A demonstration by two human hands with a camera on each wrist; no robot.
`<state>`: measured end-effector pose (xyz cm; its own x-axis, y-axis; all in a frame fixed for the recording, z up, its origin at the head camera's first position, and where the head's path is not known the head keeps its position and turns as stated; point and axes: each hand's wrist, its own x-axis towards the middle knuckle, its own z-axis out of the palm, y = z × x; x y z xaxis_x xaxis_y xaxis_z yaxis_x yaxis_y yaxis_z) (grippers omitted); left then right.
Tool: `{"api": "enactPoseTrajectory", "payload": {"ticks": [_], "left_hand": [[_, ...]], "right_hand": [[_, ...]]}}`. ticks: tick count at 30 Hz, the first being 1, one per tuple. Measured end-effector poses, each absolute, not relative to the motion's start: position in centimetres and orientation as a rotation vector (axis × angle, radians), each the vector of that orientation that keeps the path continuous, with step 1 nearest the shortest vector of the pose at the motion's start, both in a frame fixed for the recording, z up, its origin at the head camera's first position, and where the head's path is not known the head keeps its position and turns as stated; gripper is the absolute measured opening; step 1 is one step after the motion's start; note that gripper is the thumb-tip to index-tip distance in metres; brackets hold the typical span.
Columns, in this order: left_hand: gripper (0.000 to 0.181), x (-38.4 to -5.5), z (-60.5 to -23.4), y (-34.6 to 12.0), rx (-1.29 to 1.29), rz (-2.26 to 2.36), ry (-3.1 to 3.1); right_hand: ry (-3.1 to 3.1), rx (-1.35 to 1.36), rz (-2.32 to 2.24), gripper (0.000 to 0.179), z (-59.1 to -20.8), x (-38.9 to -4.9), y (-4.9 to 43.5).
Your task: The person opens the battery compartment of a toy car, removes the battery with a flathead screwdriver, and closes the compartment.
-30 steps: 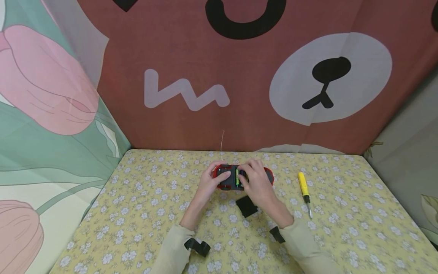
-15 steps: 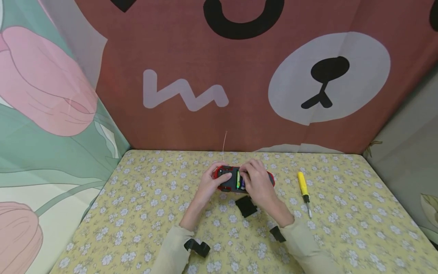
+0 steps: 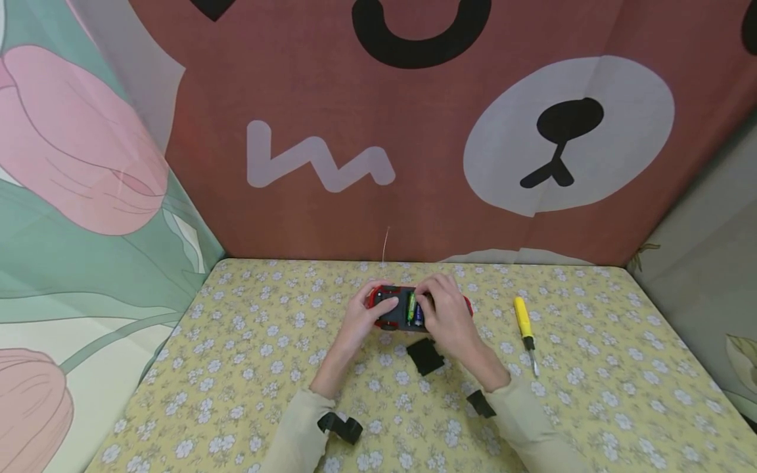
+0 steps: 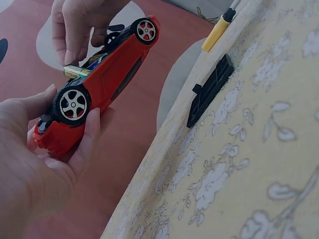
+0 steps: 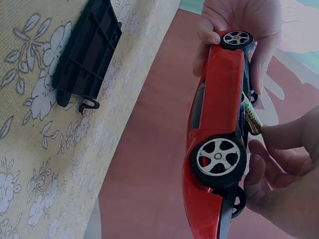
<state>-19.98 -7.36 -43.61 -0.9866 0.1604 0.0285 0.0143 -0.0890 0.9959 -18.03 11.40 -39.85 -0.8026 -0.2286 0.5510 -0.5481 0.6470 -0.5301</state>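
A red toy car (image 3: 401, 309) is held upside down over the table, its dark underside and battery compartment facing up. My left hand (image 3: 362, 309) grips the front end, thumb across the underside. Inside the compartment are a green battery (image 3: 411, 307) and a blue-purple battery (image 3: 418, 315). In the right wrist view the green battery (image 5: 252, 118) stands tilted, one end raised out of the car. My right hand (image 3: 446, 318) has curled fingers at that raised end, and other fingertips are close against the car's underside. Its palm hides the car's far part in the head view.
A black battery cover (image 3: 425, 357) lies on the flowered tablecloth (image 3: 236, 368) below the car. To the right lies a yellow-handled screwdriver (image 3: 524, 322). A thin antenna wire (image 3: 386, 246) rises behind the car. Printed fabric (image 3: 331, 223) hangs behind the table.
My right fingers have shifted slightly rightward off the compartment's middle, showing more of the blue-purple battery. The car has tilted a little; my left hand keeps its grip.
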Motion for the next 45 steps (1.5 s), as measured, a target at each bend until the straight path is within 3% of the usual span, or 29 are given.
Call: {"api": "enactPoseTrajectory", "payload": {"ticks": [21,33,45], "left_hand": [[0.039,-20.1,-43.5,-7.6,0.212,2.230,2.087],[0.038,-20.1,-43.6,-7.8,0.194,2.257,2.042],[0.043,-20.1,-43.5,-7.8,0.167,2.301,2.006]], "right_hand": [[-2.423,0.684,1.073,0.022,-39.4,-17.8,11.4],[-2.414,0.740,1.109,0.022,-39.2,-17.7,11.3],[-2.316,0.552,1.465,0.019,-37.5,-17.5,12.4]]}}
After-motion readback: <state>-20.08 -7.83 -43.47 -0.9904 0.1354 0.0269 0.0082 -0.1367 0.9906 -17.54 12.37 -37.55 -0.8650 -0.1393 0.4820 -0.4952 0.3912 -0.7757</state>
